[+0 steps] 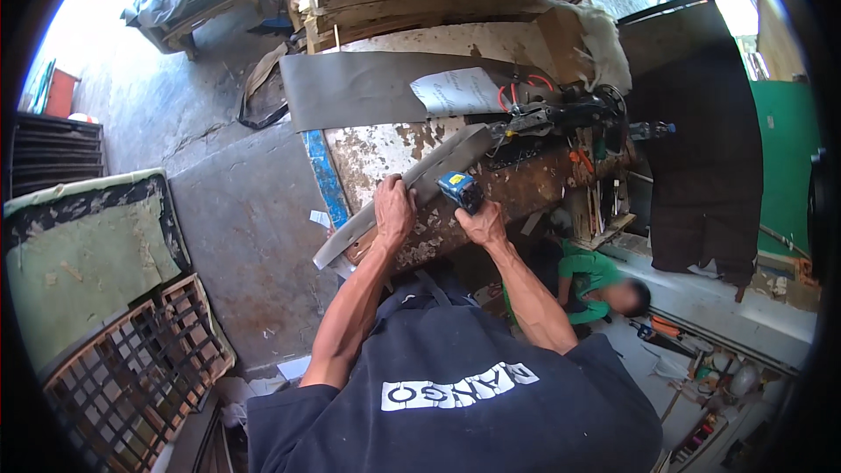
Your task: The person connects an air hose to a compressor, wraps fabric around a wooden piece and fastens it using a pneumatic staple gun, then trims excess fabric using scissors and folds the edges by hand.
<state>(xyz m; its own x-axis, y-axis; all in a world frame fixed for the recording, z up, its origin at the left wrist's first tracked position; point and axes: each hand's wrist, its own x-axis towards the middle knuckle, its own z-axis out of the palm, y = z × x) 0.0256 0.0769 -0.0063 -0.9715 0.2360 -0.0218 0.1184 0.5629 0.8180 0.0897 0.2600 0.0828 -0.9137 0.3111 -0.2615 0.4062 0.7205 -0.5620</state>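
Observation:
A long, slightly curved grey strip (357, 226), like a covered panel, lies slantwise over the workbench's near edge. My left hand (394, 213) grips its middle, fingers bent over the far side. My right hand (483, 223) is closed around a blue-and-black handheld power tool (461, 190) with a yellow label. The tool is close to the strip's near side; whether its tip touches is hidden. Under the strip is the worn workbench (368, 151), with flaking white paint and a blue end. Beyond it lies a wide piece of grey sheet material (346, 92) with a written-on paper (455, 92) on top.
Scissors with red handles (508, 96) and dark tools crowd the bench's right part, near a plastic bottle (653, 130). A person in green (589, 285) is low at the right. Green panels and a webbed wooden frame (131, 377) stand left. Dark cloth (701, 140) hangs right.

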